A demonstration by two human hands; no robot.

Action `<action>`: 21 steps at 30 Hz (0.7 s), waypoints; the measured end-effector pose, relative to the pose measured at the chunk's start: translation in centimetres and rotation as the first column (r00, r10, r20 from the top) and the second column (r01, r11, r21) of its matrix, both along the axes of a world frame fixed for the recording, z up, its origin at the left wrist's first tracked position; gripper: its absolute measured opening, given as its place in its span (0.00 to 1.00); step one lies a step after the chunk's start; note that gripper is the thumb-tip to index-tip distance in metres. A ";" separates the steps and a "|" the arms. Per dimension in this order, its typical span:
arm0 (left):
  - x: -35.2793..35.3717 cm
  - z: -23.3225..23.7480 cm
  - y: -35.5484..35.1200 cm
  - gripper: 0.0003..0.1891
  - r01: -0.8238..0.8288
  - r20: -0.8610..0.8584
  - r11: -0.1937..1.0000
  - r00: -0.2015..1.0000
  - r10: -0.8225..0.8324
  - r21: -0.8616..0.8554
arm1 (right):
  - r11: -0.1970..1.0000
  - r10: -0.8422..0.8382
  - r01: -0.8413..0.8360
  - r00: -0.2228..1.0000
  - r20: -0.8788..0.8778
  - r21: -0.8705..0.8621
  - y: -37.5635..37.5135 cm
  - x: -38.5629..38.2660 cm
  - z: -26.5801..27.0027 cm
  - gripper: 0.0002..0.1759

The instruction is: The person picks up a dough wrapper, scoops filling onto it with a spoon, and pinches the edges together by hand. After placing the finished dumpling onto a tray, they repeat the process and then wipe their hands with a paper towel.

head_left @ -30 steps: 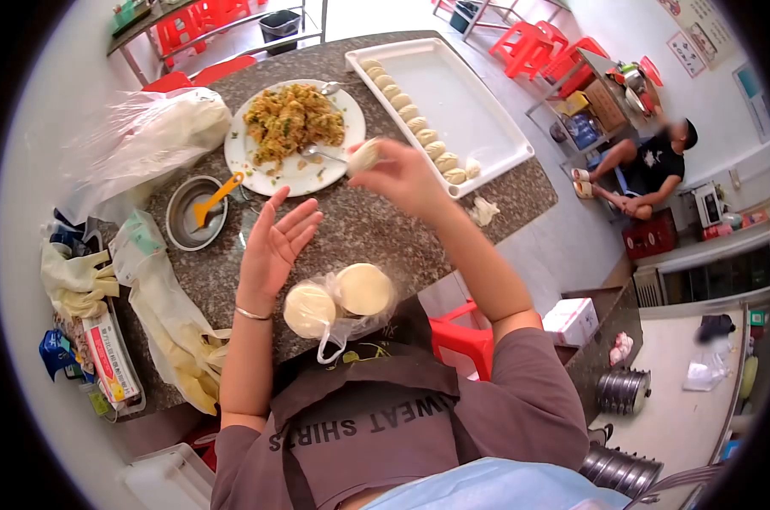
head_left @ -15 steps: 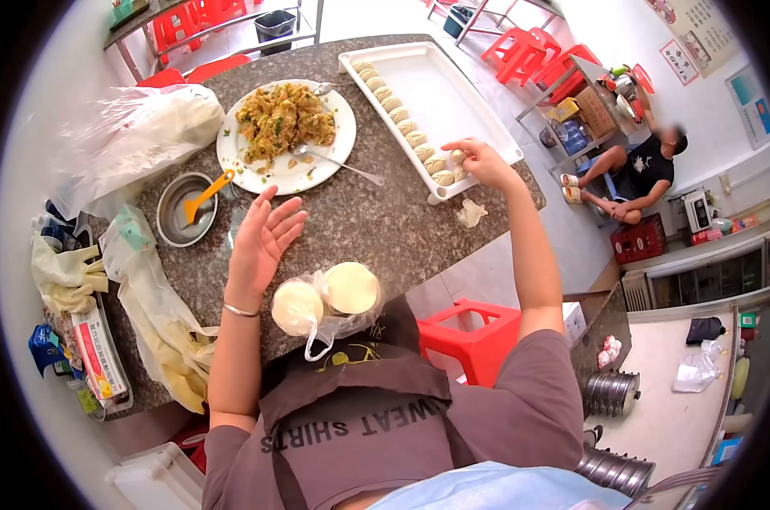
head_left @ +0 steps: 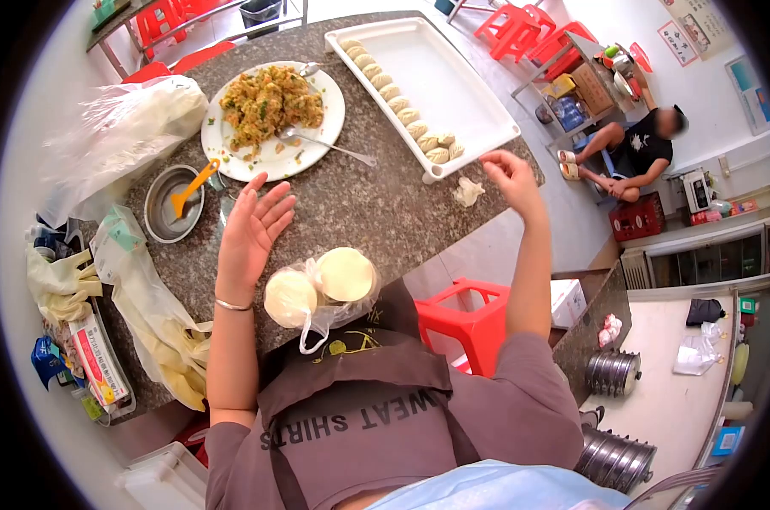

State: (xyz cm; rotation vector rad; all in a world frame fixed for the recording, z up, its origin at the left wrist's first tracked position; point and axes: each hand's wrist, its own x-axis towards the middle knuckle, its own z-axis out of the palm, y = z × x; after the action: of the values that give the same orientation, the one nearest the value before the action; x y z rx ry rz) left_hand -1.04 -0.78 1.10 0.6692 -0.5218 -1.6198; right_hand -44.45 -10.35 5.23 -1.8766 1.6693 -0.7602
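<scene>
My left hand [head_left: 255,223] is held palm up over the table, fingers stretched out and nothing in it. Beyond the near corner of the white tray [head_left: 478,110] hangs my right hand [head_left: 514,180], loosely curled with no object visible in it. Pleated dumplings [head_left: 399,104] run in a line along the tray's left side, with a few grouped at the near end. Two round stacks of pale dough wrappers [head_left: 347,274] lie in clear plastic in front of my body. A white plate [head_left: 323,140] carries a heap of chopped filling [head_left: 270,106] and metal spoons [head_left: 338,150].
Left of the plate are a metal bowl [head_left: 153,208] with an orange spatula [head_left: 199,180] and a plastic bag [head_left: 151,119]. Crumpled scrap [head_left: 468,192] lies near the tray. A red stool [head_left: 465,319] stands below the table edge. Another person [head_left: 653,144] sits at the far right.
My right hand has let go of a dumpling at the tray's near end and drawn back to the right, off the tray. My left hand stays about where it was; the view has shifted slightly.
</scene>
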 end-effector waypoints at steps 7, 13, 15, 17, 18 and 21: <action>-0.7 0.2 0.0 0.36 0.205 -0.094 0.973 0.972 -0.214 -0.102 | 0.979 0.102 -0.098 0.995 0.012 -0.180 6.8 6.3 -5.4 0.13; -1.0 0.5 0.4 0.44 0.253 -0.035 0.959 0.965 -0.259 -0.125 | 0.901 0.331 -0.237 0.916 0.225 -0.364 6.2 20.8 -1.3 0.15; -0.8 0.6 0.7 0.47 0.287 -0.098 0.945 0.947 -0.305 -0.158 | 0.744 0.587 -0.517 0.808 0.045 -0.423 5.3 23.8 -1.7 0.16; 0.0 0.4 0.6 0.47 0.268 0.004 0.951 0.963 -0.271 -0.151 | 0.729 0.614 -0.550 0.789 0.034 -0.407 4.5 24.3 -1.8 0.15; -0.2 0.5 0.7 0.47 0.289 0.022 0.944 0.957 -0.290 -0.158 | 0.723 0.631 -0.580 0.775 0.018 -0.376 4.2 24.2 -1.7 0.14; -0.5 -0.3 1.0 0.49 0.311 0.080 0.936 0.950 -0.301 -0.165 | 0.744 0.601 -0.572 0.799 -0.027 -0.345 4.0 23.7 -1.5 0.12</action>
State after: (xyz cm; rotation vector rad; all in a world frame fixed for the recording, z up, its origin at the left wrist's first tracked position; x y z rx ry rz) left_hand -1.54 0.20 0.76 0.5179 -0.8321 -1.8232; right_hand -20.76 -6.31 3.73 -2.3863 0.8168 -0.8655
